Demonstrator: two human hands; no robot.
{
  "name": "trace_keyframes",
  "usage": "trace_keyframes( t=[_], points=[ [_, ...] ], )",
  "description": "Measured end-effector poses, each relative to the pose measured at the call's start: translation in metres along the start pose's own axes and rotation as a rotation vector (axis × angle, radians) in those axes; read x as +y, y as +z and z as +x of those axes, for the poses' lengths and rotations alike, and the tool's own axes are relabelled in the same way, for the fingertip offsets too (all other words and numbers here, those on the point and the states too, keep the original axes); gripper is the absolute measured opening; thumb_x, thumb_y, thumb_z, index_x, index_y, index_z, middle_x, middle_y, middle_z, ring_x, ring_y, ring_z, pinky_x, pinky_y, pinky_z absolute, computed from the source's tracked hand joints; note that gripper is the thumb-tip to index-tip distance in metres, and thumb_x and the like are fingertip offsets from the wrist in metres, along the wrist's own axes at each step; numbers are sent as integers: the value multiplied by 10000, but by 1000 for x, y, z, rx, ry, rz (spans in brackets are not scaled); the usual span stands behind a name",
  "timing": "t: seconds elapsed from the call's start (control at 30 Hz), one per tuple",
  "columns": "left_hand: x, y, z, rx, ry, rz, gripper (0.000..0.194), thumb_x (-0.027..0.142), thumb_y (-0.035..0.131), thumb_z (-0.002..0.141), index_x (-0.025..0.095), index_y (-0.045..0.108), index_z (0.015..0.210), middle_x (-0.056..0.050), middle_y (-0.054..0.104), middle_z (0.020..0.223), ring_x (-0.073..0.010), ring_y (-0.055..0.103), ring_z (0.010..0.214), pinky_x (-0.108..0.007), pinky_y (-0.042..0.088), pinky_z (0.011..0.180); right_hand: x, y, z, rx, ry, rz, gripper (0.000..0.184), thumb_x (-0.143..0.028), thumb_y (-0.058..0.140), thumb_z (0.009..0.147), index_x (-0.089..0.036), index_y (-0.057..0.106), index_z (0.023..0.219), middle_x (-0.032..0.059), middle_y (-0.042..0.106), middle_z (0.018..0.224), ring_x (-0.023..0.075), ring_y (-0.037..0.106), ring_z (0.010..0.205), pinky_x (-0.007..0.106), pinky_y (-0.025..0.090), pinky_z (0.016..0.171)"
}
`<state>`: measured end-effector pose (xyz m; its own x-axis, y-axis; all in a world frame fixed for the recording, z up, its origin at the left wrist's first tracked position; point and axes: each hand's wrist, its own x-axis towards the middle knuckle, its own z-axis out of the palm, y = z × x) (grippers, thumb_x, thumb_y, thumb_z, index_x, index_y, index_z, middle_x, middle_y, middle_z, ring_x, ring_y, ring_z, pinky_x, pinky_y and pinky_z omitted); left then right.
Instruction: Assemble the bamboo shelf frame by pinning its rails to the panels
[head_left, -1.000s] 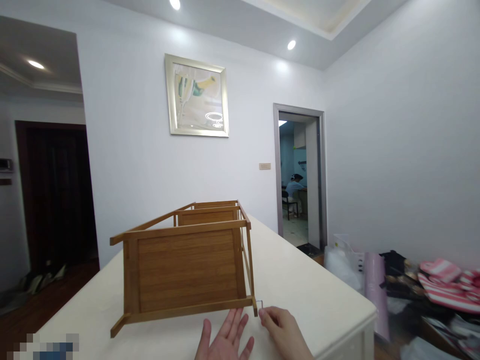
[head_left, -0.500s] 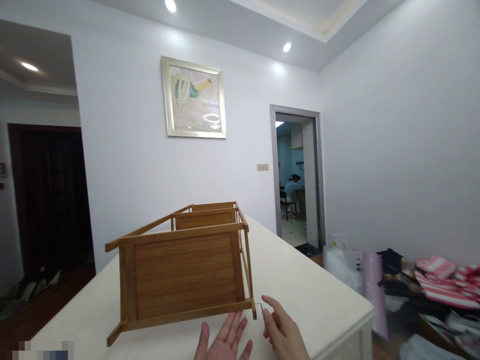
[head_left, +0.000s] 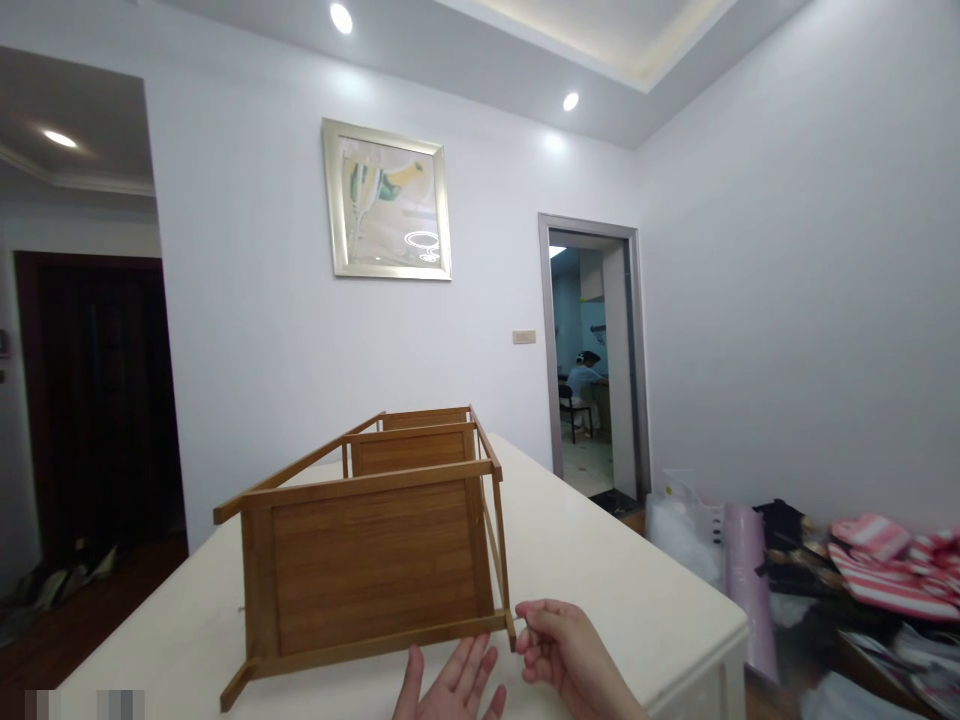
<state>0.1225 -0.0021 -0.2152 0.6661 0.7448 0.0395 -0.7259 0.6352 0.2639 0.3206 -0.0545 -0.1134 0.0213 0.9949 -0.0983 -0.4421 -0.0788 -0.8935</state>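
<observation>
A brown wooden shelf rack (head_left: pixel 375 565) lies on its side on a cream-white table (head_left: pixel 600 590), one panel facing me. At its lower right corner my right hand (head_left: pixel 566 645) pinches a thin metal hex key (head_left: pixel 519 622). Only a short bit of the key shows; its tip meets the side of the corner leg, and my fingers cover the rest. My left hand (head_left: pixel 454 685) is open, palm up, with its fingertips at the bottom rail of the rack. Whether they touch the rail I cannot tell.
Plastic bags, a pinkish roll (head_left: pixel 746 580) and red-and-white striped cloth (head_left: pixel 889 570) are piled on the floor at the right. Beyond the table, a person (head_left: pixel 583 385) sits in the room behind a doorway (head_left: pixel 546 350). A framed picture (head_left: pixel 328 200) hangs on the wall.
My right hand's fingers have closed around the hex key, whose bent arm showed before between parted fingers. My left hand stays palm up, almost in place. The rack appears slightly lower in view.
</observation>
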Motion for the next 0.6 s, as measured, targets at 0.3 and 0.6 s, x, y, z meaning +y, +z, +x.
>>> trace_keyframes(
  t=[0.3, 0.6],
  points=[
    [1, -1, 0, 25, 12, -30, 695, 497, 404, 878, 120, 323, 1457, -193, 493, 1401, -303, 424, 1327, -499, 272, 1099, 5, -16, -3, -103, -218, -281, 442, -456, 819, 586, -178, 751, 923, 51, 699, 777, 167, 606, 645, 333, 489, 711],
    [-1, 9, -4, 80, 30, -19, 768, 479, 379, 898, 106, 106, 1512, -212, 495, 1395, -309, 483, 1276, -506, 284, 1084, -8, -19, 8, -110, -405, -569, 392, -509, 717, 702, -205, 751, 948, 71, 742, 875, 246, 657, 854, 356, 483, 830]
  ],
)
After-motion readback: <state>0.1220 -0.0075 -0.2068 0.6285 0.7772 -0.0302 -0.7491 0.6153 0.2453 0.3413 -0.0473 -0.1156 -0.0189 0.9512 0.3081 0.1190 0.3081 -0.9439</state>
